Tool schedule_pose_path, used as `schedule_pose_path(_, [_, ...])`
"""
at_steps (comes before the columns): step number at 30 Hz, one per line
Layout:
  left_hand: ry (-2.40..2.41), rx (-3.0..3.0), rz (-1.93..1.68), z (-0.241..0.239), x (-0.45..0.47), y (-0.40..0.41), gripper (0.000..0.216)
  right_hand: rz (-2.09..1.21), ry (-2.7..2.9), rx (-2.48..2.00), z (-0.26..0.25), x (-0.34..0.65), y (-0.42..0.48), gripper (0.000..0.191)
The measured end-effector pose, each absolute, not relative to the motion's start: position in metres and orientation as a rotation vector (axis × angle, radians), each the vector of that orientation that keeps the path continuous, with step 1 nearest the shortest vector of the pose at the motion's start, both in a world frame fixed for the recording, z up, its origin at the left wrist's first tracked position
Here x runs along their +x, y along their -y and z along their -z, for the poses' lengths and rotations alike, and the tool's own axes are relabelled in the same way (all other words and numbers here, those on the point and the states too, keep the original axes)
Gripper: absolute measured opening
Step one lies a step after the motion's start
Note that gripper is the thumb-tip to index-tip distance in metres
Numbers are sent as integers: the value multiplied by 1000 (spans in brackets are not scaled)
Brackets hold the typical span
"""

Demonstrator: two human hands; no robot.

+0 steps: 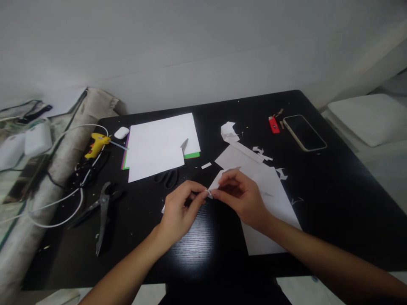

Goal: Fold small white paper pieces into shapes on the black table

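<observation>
Between my two hands, above the black table, is a small piece of white paper (209,194). My left hand (181,207) pinches its left end between thumb and forefinger. From the other side, my right hand (243,197) grips it with thumb and fingers closed. How the paper is folded is too small to tell. Under my right forearm lies a large white sheet (270,212), partly hidden by the arm. Just beyond my left hand rest scissors (167,177) with dark handles, their blades partly covered by paper.
A stack of paper (155,144) lies at the back left, near a yellow glue gun (97,145) and a white case (121,133). Pliers (103,212) lie at left. Folded paper (229,132), a red lighter (274,125) and a phone (304,132) sit toward the back right of the table (337,212).
</observation>
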State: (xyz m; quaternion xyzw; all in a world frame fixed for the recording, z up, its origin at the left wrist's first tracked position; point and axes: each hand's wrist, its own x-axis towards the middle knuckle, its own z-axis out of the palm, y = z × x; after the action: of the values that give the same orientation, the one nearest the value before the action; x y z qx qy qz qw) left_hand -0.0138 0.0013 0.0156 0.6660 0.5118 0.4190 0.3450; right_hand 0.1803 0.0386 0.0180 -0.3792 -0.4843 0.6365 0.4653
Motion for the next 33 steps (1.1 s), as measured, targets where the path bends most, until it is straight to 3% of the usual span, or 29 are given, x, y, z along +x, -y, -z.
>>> schedule_pose_path(18, [-1359, 1786, -1105, -18, -13, -4, 7, -1646, 1154, -917, -14, 180, -43, 26])
schedule_pose_path(28, [-1363, 1619, -1087, -16, -10, -3, 6, -1281, 1365, -1015, -11, 178, -34, 15])
schedule_pose_path(33, [-1365, 1644, -1125, -15, -11, -4, 7, -1293, 1372, -1028, -12, 178, -34, 15])
